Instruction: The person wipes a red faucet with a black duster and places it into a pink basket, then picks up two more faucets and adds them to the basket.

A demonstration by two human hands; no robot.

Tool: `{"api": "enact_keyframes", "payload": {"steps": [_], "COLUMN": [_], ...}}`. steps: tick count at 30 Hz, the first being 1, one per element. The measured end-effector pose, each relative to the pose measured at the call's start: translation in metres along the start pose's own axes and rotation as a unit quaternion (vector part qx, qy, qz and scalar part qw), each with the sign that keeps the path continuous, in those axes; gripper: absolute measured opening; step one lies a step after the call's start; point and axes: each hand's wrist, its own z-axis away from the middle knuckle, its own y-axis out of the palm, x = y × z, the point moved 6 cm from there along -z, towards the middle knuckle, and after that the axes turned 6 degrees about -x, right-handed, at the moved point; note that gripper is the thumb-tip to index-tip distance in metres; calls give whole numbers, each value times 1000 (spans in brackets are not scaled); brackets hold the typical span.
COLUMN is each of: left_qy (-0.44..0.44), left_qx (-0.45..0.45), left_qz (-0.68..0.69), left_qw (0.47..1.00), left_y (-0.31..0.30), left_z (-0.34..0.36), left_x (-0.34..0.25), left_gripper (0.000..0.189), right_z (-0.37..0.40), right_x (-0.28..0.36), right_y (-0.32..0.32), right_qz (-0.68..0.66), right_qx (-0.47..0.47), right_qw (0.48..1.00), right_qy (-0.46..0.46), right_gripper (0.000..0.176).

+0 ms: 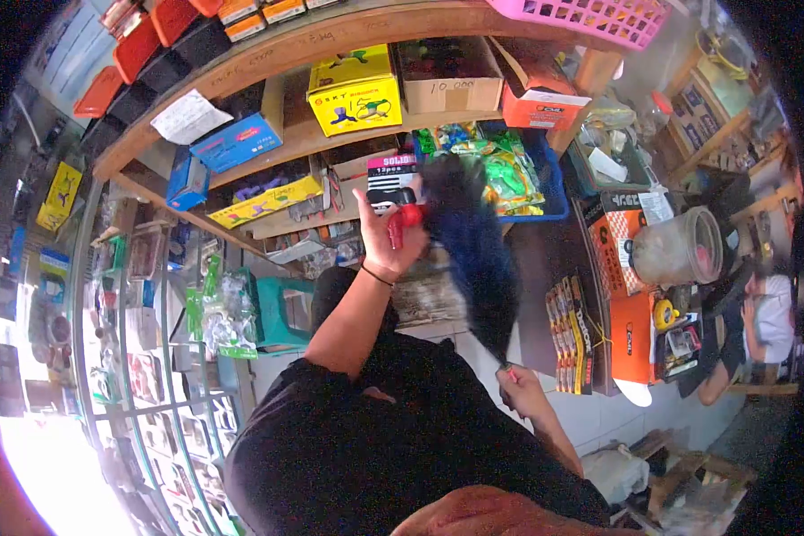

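Observation:
A dark blue-black feather duster point(481, 255) is gripped by its handle in my right hand point(524, 391), on the right in front of my body. Its feathery head is blurred and reaches up across the blue bin point(556, 183) of green and yellow packets point(512, 170). My left hand point(386, 239), palm turned up, holds a small red object point(408, 216) whose kind I cannot tell. Just beyond those fingers stands a pink, white and black "SOLID 12pcs" package point(391, 174) on the lower shelf.
Wooden shelves above carry a yellow box point(355, 92), a cardboard box point(451, 76), blue boxes point(237, 141) and a pink basket point(590, 16). To the right sit a clear plastic tub point(679, 248) and orange boxes point(632, 339). A glass display stands left; a person point(766, 317) is at far right.

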Motion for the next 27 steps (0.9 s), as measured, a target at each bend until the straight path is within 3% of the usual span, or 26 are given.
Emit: {"api": "enact_keyframes", "payload": {"steps": [1, 2, 4, 5, 6, 8, 9, 10, 12, 13, 14, 17, 18, 19, 20, 21, 22, 23, 24, 26, 27], "left_qy": [-10, -55, 36, -39, -48, -41, -45, 25, -135, -107, 11, -130, -168, -162, 31, -22, -76, -170, -172, -259, -263], "left_qx": [-23, 12, 99, 8, 5, 25, -12, 26, 97, 69, -125, 114, 197, 163, -39, -36, -30, 174, 61, 251, 253], "left_qz": [-9, -22, 86, -23, -21, -66, -90, -284, -8, 0, -141, 46, 76, 23, -111, -58, -2, 28, -111, 145, 145], "left_qw": [1000, 998, 991, 999, 999, 997, 995, 958, 986, 992, 982, 984, 963, 973, 993, 997, 997, 970, 977, 921, 920], "left_y": [-6, -7, 5, -1, -6, -17, -50, -47, -44, -8, -44, -17, -2, -3, -50, -50, -47, -18, -35, -19, -13], "left_z": [-6, -6, -9, -4, -5, -16, -36, -46, -54, -39, -57, -73, -65, -62, -95, -92, -89, -74, -83, -82, -82], "left_x": [-1, 7, -5, -2, -4, -13, -9, -10, -7, -24, -46, -63, -69, -72, -92, -92, -89, -83, -72, -81, -83], "left_gripper": [95, 98, 101, 102, 102, 101, 98, 94, 88, 63, 70, 76, 82, 86, 85, 83, 80, 70, 68, 79, 79], "right_z": [-4, -7, -13, -14, -18, -15, -10, -14, -29, -23, -22, -14, -12, -17, -20, -19, -15, -13, -10, -10, -10], "right_x": [3, -1, 11, 25, 25, 26, 31, 24, -7, 16, 23, 60, 57, 49, 44, 51, 71, 74, 77, 81, 81], "right_y": [13, 17, 28, 27, 36, 57, 61, 62, 75, 89, 111, 147, 155, 162, 168, 180, 192, 200, 206, 203, 202], "right_qz": [8, -2, 34, 16, 1, 125, 134, 122, -33, -83, -91, 29, 41, -52, -146, -155, -64, -26, 10, -37, -86], "right_qx": [41, 45, 46, 31, 11, 23, 28, 13, -33, -52, -61, -108, -107, -127, -151, -166, -153, -140, -129, -190, -230], "right_qw": [996, 996, 992, 999, 1000, 976, 962, 964, 995, 994, 994, 982, 986, 988, 977, 974, 986, 989, 991, 980, 968], "right_qy": [-81, -76, -113, -18, -25, -177, -235, -238, -89, -37, -32, -149, -125, -68, -18, -11, -32, -39, -46, -49, -50], "right_gripper": [27, 27, 28, 29, 31, 32, 31, 31, 28, 27, 27, 26, 26, 26, 26, 26, 25, 26, 26, 27, 27]}}
